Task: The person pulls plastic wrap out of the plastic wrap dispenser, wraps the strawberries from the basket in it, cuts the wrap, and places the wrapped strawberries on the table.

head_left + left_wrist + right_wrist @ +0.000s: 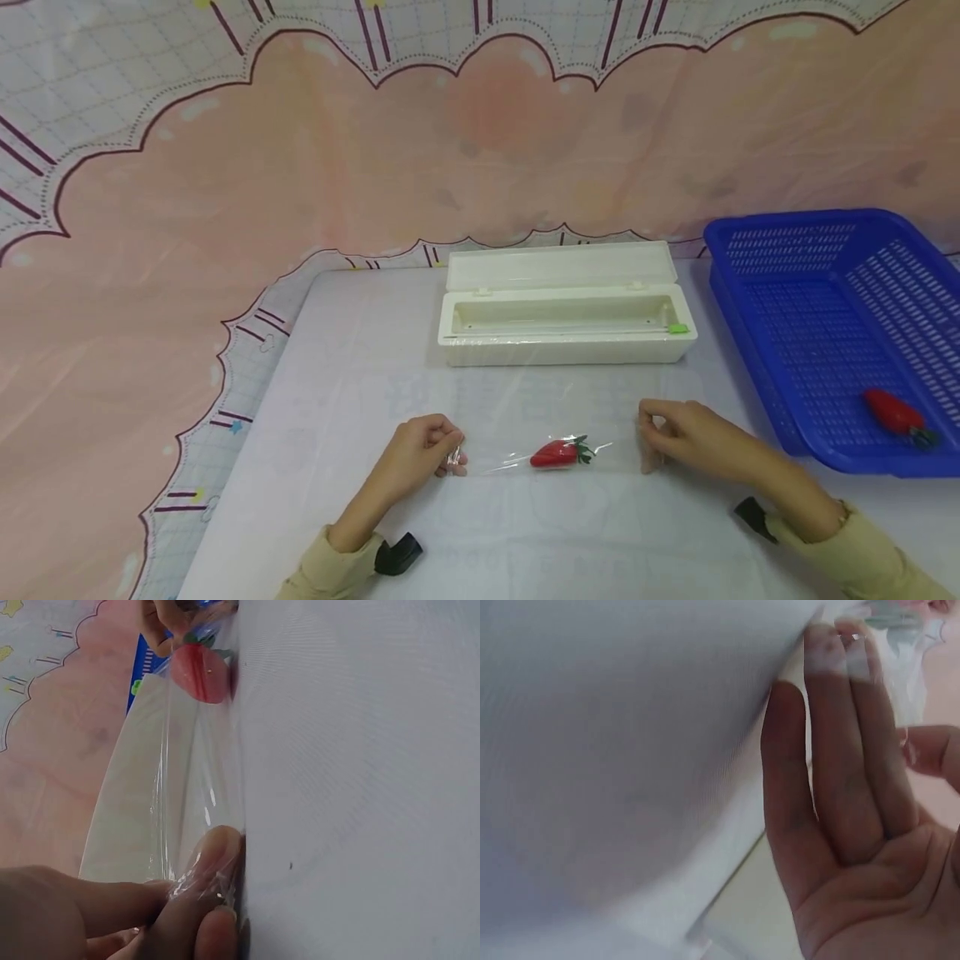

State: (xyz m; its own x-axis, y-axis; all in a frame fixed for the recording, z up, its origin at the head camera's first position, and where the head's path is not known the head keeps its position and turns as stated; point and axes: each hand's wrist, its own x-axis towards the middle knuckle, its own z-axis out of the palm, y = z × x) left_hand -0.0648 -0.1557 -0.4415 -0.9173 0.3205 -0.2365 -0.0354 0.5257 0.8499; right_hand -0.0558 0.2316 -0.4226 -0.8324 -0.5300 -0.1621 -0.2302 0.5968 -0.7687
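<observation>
Strawberry (pixel 557 452) lies near the middle of the table's (pixel 337 350) front half, its long axis running left to right with the leafy end toward your right hand (pixel 678 437). It sits under a clear sheet of plastic wrap (pixel 525 417) that stretches back to the open white dispenser box (pixel 566 321) at the far edge. Your left hand (pixel 420 454) pinches the wrap's left corner between thumb and fingers (pixel 214 851). Your right hand holds the right corner, fingers (pixel 840 750) nearly straight with the thumb closing on the film. Both hands flank the fruit, about equally near. A blue basket (pixel 757 367) at the right edge holds another strawberry (pixel 892 414).
</observation>
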